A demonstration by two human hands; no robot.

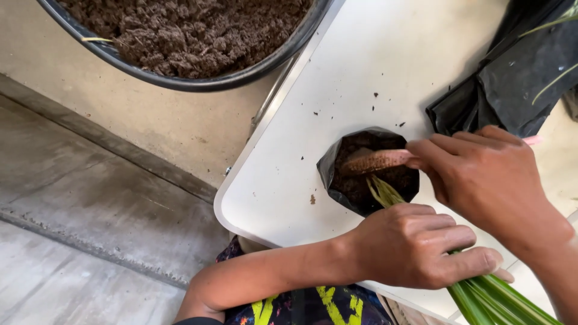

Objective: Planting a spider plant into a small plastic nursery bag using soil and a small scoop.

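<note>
A small black plastic grow bag (337, 180) filled with dark soil stands on a white table (373, 66). My left hand (415, 247) is closed around the green striped leaves of a plant (494, 301), whose base reaches into the bag's soil. My right hand (481, 180) grips a pink-handled scoop (379, 161); its soil-coated blade lies across the top of the bag.
A large black tub (180, 42) of brown soil sits at the upper left, past the table's edge. Crumpled black plastic bags (524, 72) with thin green leaves lie at the table's upper right. Concrete floor spreads to the left.
</note>
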